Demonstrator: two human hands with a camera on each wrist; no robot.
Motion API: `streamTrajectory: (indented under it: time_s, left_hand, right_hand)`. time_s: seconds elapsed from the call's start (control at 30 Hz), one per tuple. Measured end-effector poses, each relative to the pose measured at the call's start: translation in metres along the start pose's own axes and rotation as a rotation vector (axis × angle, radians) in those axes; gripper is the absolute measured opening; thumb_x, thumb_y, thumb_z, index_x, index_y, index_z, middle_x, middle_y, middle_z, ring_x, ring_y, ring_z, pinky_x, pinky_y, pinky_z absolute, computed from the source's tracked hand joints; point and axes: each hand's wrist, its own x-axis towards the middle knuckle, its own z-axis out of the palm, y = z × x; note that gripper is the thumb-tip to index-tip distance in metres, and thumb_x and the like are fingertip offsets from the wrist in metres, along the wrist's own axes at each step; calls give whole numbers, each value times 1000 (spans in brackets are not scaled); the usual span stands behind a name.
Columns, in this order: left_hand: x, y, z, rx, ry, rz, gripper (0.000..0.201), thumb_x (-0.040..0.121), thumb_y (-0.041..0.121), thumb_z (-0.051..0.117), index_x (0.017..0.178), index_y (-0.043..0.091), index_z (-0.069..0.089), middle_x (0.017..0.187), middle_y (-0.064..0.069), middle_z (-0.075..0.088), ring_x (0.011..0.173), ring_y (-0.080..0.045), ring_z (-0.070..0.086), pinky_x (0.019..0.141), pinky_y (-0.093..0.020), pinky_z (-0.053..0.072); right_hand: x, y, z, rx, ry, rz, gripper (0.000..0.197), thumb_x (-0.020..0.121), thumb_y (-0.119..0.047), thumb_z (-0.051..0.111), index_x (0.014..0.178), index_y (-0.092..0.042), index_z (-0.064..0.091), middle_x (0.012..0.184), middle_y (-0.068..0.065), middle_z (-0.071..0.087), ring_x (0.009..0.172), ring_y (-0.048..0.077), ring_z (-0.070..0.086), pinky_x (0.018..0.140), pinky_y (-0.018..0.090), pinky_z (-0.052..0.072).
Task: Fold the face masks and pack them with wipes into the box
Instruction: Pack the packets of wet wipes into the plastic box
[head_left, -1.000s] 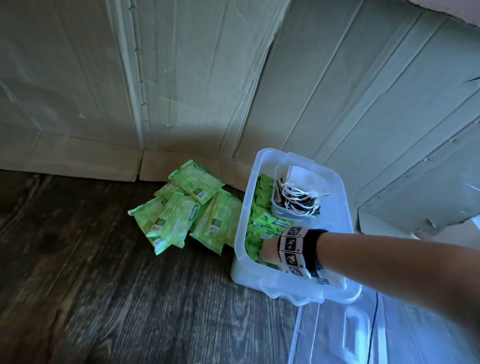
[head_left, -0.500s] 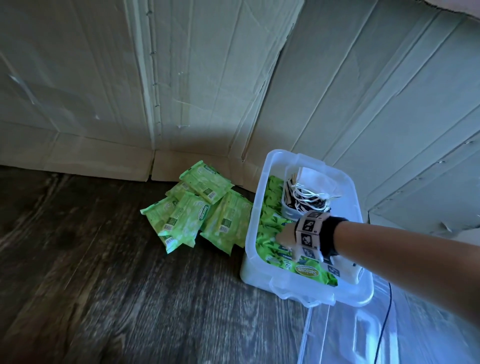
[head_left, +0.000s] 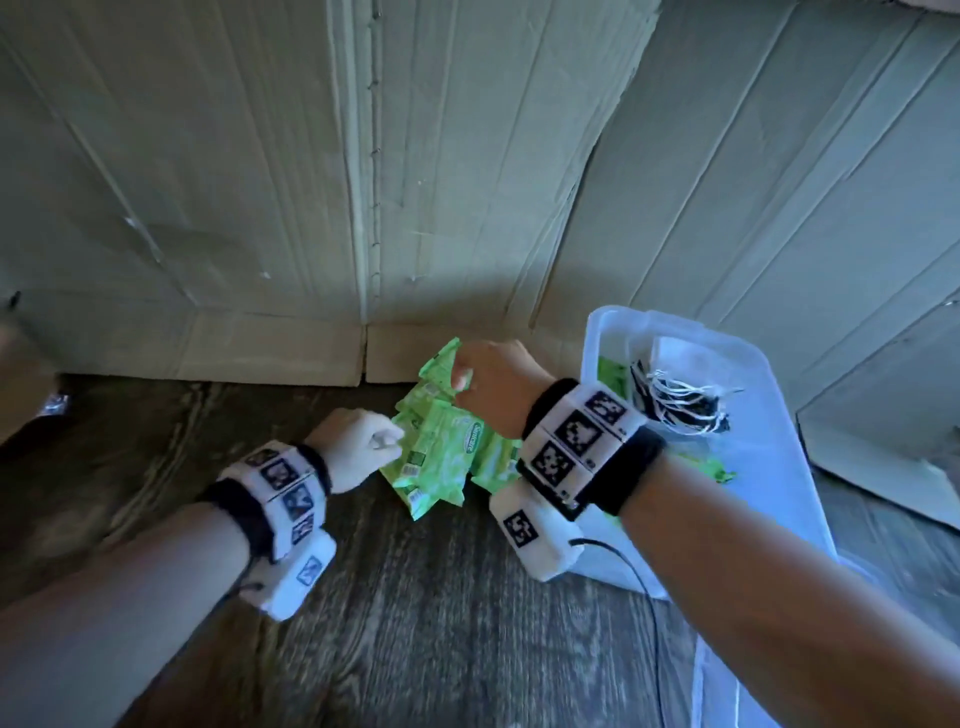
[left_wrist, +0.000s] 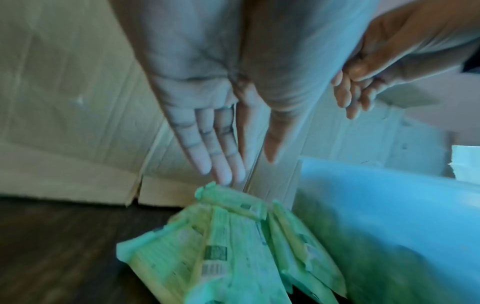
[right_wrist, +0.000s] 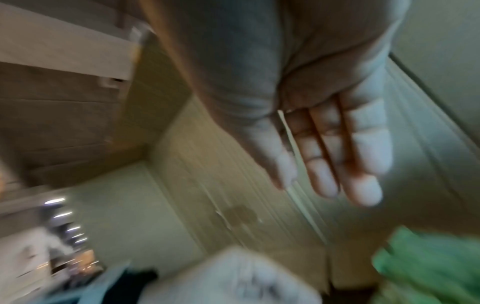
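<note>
Several green wipe packs (head_left: 441, 457) lie in a pile on the dark wood floor, left of a clear plastic box (head_left: 675, 325). The box holds more green packs and a small tub of black and white face masks (head_left: 675, 402). My left hand (head_left: 363, 436) hovers at the pile's left edge, and in the left wrist view its fingers (left_wrist: 223, 164) are straight, just above the packs (left_wrist: 233, 257). My right hand (head_left: 485, 379) is over the pile's far end. Blurred in the right wrist view, its fingers (right_wrist: 337, 181) are straight and hold nothing.
Cardboard sheets (head_left: 363, 156) form a wall right behind the pile and the box. The box's clear lid (head_left: 779, 696) lies on the floor at the bottom right. A cable (head_left: 649, 597) runs from my right wrist along the box.
My right hand has come out of the box and moved left over the pile of packs. My left hand has come into view at the pile's left edge.
</note>
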Motion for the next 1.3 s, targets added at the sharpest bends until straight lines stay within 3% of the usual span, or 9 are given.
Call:
streamTrajectory:
  time_s: [0.13,0.37,0.5,0.67,0.8,0.9,1.03,1.13,1.3]
  left_hand:
    - [49,29,30,-62,-73,-123,42,100,22,42,137,3,43,142,-14,45,128,-27,45,102,-29,36]
    - [63,4,79,-312,-149,-271,54,83,26,68,130,7,50,127,-13,57,116,-30,54,97,-35,45]
    - [55,-7,62,-551,-294,-247,40,83,12,69,120,3,58,113,-10,63,99,-28,61,78,-28,52]
    - [42,-18,46,-917,-206,-321,12,96,13,48,92,14,59,92,-3,56,64,-8,57,52,-14,43]
    - [35,-27,37,-1327,-177,-488,46,95,44,41,76,8,62,70,-10,59,60,-22,56,56,-29,50]
    - [26,-35,30,-1319,-181,-428,11,86,19,63,83,10,61,81,-12,64,68,-21,61,62,-30,51]
    - [21,-56,26,-1253,-27,-408,26,71,-2,72,85,15,58,82,-12,67,68,-24,64,62,-32,54]
    - [18,-66,24,-1258,113,-375,30,77,-10,66,88,17,62,94,-10,67,82,-27,63,69,-35,54]
    - [16,-74,23,-1201,143,-318,22,83,-11,57,84,8,68,68,15,70,82,-6,61,65,-9,50]
  right_hand:
    - [53,17,79,111,-105,327,38,94,-8,44,133,-5,41,137,14,44,122,27,46,96,31,41]
    - [66,38,163,415,-150,596,53,95,-14,48,140,-10,22,130,17,50,116,30,52,87,32,44]
    - [65,45,168,641,-75,690,56,85,-19,65,130,-5,34,121,19,56,104,32,57,76,34,48]
    - [56,45,167,809,7,619,44,74,-15,76,107,-5,49,95,14,61,48,14,53,42,22,42]
    - [50,22,162,657,360,226,32,74,8,66,101,-9,65,97,-4,53,77,13,53,68,13,41]
    - [52,13,168,562,465,17,46,67,25,50,93,-8,69,99,-3,50,87,10,54,75,2,37]
    - [66,11,181,454,116,269,62,86,-1,56,139,-14,28,138,11,32,124,27,43,99,28,38]
    - [78,5,195,288,-110,422,83,87,-32,60,147,-13,5,148,14,22,135,31,26,106,40,29]
    - [96,1,199,387,-81,592,77,77,-34,72,137,-9,30,131,11,48,121,28,45,102,41,39]
